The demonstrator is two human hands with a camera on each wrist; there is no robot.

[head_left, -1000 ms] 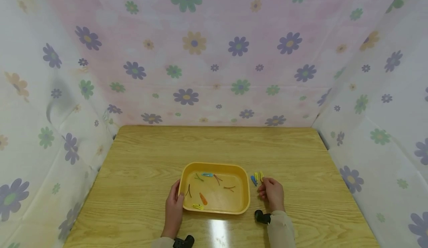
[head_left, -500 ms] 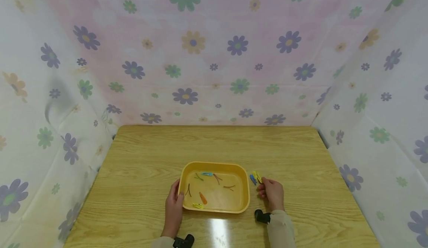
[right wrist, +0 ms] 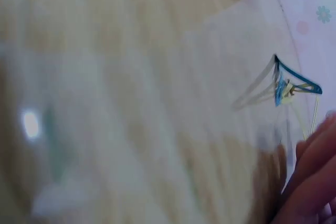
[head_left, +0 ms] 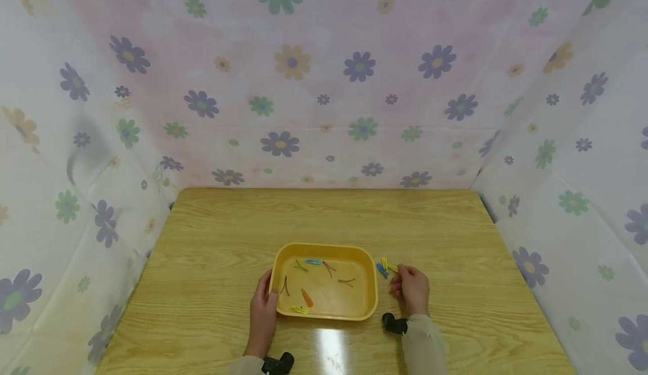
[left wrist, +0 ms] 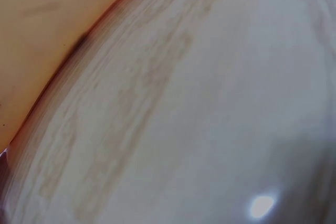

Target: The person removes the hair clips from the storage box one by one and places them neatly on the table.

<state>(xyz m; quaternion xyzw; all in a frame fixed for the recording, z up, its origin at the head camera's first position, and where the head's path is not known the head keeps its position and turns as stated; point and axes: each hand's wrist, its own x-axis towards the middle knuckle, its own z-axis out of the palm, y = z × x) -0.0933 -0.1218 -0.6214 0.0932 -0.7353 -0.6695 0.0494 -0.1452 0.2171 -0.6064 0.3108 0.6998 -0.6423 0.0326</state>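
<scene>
My left hand [head_left: 262, 313] grips the left end of a yellow plastic tray [head_left: 334, 316], with the thumb over the rim. Inside the tray lie a light blue snap hair clip [head_left: 313, 262], an orange snap clip [head_left: 307, 297], a yellow clip [head_left: 299, 310] and several thin open bobby pins [head_left: 346, 282]. Just right of the tray, my right hand [head_left: 415, 289] pinches one end of a yellow hair clip [head_left: 392, 268]. Beside it on the table are another yellow clip [head_left: 384, 263] and a blue clip [right wrist: 298, 73]; in the right wrist view they overlap near the fingers [right wrist: 315, 177].
The wood-grain table [head_left: 228, 223] spreads around the tray, with a bright light reflection in front. Flower-printed cloth [head_left: 324, 122] hangs behind and along both sides. In the left wrist view, only the tray's wall [left wrist: 47, 30] and the tabletop show.
The pinched yellow clip has swung from pointing away to lying more sideways, its far end now leftward by the other clips. The left hand and tray hold still.
</scene>
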